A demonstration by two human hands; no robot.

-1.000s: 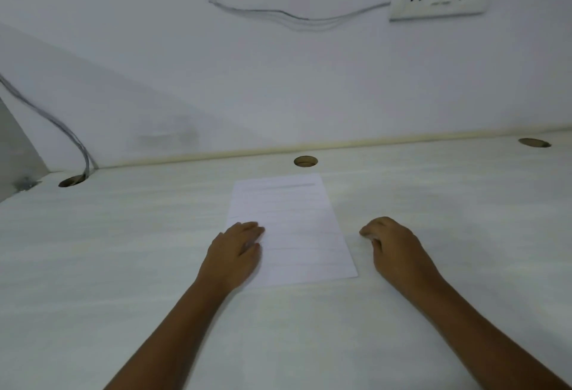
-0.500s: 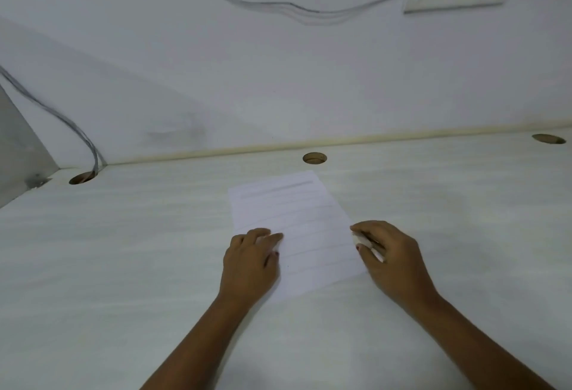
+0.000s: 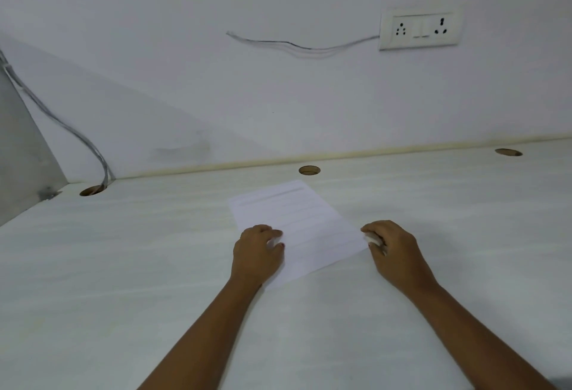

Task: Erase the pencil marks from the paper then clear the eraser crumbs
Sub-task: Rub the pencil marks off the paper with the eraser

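The right fingers (image 3: 376, 228) are curled around a small white eraser (image 3: 374, 239) and grasp it together with the thumb. The eraser touches the paper's edge at 3 o'clock. The right hand (image 3: 397, 252) rests on the desk (image 3: 123, 265) just beside the sheet. The left fingers (image 3: 263, 231) are loosely bent, not clenched. Their tips press on the paper (image 3: 303, 222) at its 8 o'clock edge, and the left hand (image 3: 257, 255) grasps nothing. The paper lies flat, a little turned, with faint lines. At 12 o'clock from it there is a round hole (image 3: 309, 170) in the desk. At 1 o'clock, on the wall, there is a socket plate (image 3: 419, 30).
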